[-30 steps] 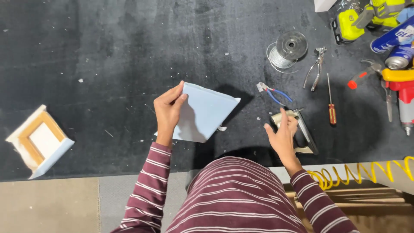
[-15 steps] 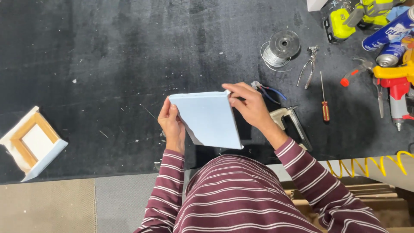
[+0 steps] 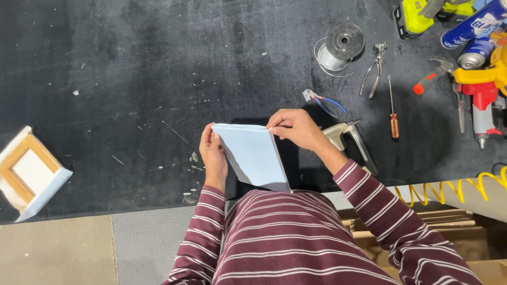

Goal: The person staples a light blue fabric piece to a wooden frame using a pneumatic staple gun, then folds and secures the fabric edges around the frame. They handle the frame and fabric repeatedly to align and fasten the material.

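While our left hand (image 3: 213, 155) cups the left edge of the small white canvas (image 3: 255, 157), fingers curled around it, our right hand (image 3: 296, 128) pinches its top right corner. The canvas hangs tilted just above the black tabletop (image 3: 132, 79), close to our chest, the staple gun (image 3: 351, 140) just beside it. Best we keep both grips firm and the corner fold tight.

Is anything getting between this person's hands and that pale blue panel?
Nothing visible does. The left hand grips the pale blue panel along its left edge, and the right hand pinches its top right corner directly.
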